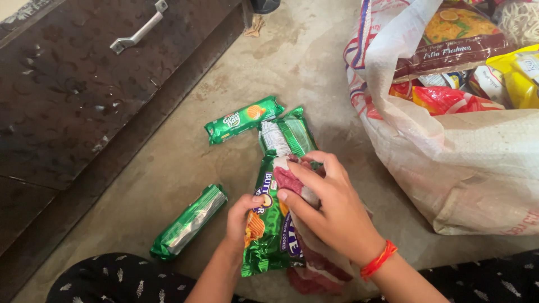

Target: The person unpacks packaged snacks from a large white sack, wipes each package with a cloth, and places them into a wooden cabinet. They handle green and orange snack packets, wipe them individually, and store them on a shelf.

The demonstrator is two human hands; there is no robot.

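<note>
My right hand covering middle of green biscuit packet and red-white cloth; cloth's lower end running off bottom edge. White sack getting cropped at right edge, its deeper contents hidden.

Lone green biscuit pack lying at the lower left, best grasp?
Take the green biscuit pack across its narrow middle, coming from above. It lies flat on the floor, long and slim, clear of both hands and the other packs, so its long sides are probably free for fingers.
</note>
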